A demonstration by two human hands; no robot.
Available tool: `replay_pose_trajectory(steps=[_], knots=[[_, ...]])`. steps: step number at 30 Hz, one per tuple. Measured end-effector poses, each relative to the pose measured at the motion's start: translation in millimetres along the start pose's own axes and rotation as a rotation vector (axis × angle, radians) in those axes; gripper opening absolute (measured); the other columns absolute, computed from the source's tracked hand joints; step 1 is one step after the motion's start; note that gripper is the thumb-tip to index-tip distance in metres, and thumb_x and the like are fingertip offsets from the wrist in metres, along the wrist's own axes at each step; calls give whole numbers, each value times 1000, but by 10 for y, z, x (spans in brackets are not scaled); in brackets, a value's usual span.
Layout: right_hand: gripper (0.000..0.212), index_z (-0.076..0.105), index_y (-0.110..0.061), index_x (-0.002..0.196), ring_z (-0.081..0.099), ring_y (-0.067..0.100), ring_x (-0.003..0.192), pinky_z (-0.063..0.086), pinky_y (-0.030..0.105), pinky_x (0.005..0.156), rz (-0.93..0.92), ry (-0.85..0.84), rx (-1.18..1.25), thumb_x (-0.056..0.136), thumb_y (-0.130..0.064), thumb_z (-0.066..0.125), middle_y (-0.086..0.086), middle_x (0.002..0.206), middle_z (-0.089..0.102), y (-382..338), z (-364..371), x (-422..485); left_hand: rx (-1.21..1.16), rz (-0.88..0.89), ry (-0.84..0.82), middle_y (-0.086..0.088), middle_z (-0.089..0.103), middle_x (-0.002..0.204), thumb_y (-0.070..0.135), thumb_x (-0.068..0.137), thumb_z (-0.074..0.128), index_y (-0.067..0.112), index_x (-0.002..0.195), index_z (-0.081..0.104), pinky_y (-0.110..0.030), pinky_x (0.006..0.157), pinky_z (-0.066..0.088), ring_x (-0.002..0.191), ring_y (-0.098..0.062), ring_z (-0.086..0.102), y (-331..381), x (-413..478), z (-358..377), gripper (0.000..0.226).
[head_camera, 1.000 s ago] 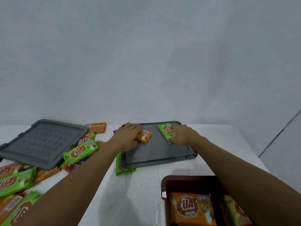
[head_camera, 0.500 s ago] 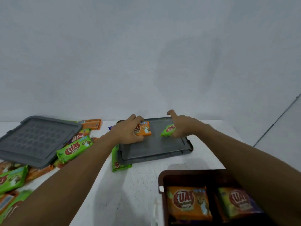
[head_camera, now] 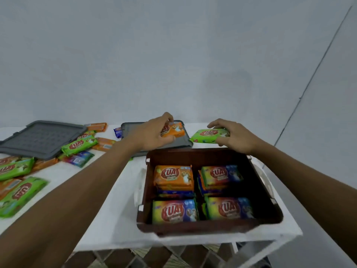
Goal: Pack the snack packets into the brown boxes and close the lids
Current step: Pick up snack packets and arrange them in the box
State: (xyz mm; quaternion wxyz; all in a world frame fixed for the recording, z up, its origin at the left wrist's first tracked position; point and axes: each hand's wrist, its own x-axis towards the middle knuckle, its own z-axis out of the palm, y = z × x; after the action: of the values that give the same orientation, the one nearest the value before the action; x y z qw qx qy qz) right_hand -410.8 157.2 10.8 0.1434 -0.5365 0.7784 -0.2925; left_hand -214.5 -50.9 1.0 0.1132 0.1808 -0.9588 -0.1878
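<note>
Packets lifted off the far lid (head_camera: 133,130): left hand (head_camera: 148,135) grips orange (head_camera: 173,129), right hand (head_camera: 234,137) grips green (head_camera: 209,134), approaching the box (head_camera: 258,176).

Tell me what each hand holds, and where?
Left hand: orange snack packet, by its left end. Right hand: green snack packet, by its right end.

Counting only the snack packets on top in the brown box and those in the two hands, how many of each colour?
Orange: 2, the boxed orange packet and the orange packet in the left hand.
Green: 1, the green packet in the right hand.
Rainbow-coloured: 3, the back right packet, front left packet and front right packet in the brown box.
Total: 6.
</note>
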Motion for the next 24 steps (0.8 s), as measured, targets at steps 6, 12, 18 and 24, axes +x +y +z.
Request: replay_pose_trajectory(steps=[6,12,18,24], knots=[[48,58,-36,112,59,11,100,50,23,73,-86,-81,19,67,-25,70,-8,116,55,93,23,-444,126,71,-45,2,58,111,51,68,64,29,118,43,-38,80,50,93,-17,55,439,-347,185,58],[52,56,-37,114,49,10,106,48,32,87,-127,-135,-83,64,-29,70,-12,115,52,222,60,-641,258,179,-31,6,51,116,52,75,59,31,121,42,-37,78,48,98,-14,50,520,-575,360,54],[51,58,-38,126,27,17,123,27,41,97,-179,-65,-722,77,-48,66,-6,133,34,320,261,-690,432,199,-132,5,44,126,53,80,64,25,124,50,-33,85,48,108,-12,46,487,-647,514,55],[60,46,-29,127,46,16,116,35,35,96,-231,-101,-777,77,-55,69,-5,125,49,252,356,-658,485,176,-164,3,44,129,53,78,70,23,130,44,-33,90,46,117,-15,44,494,-624,540,65]])
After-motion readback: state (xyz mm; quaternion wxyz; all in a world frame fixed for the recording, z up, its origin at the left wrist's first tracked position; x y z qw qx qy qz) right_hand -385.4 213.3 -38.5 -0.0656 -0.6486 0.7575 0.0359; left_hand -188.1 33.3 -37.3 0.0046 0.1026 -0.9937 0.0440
